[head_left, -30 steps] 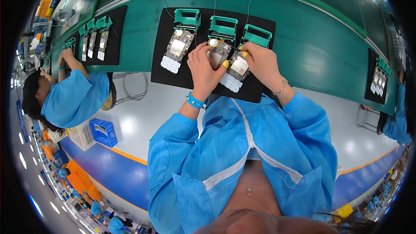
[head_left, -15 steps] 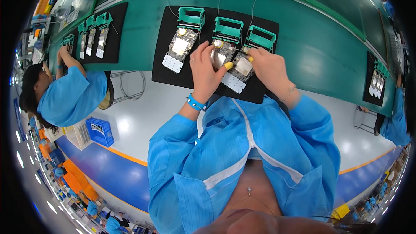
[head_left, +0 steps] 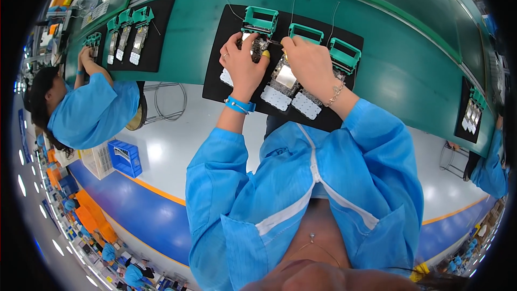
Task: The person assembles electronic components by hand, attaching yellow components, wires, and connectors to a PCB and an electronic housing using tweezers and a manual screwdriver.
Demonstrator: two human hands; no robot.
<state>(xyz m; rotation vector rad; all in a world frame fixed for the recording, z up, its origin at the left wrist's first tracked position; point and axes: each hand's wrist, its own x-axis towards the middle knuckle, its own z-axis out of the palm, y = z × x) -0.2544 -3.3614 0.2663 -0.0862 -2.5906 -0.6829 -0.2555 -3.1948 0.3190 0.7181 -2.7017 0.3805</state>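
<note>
Where left fingers part, circuit board shows speckled grey.

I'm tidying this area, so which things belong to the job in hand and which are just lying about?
In the job:
- three circuit boards, left hand on one
- green frames
- black mat

Apparently lying about:
- blue crate on floor
- white crate beside it

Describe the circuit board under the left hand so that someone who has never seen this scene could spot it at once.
On the long green workbench, find the large black mat near the picture's top centre. Three circuit boards lie on it side by side; the target is the leftmost circuit board. Unlike its two neighbours, it has the left hand over it.
</note>
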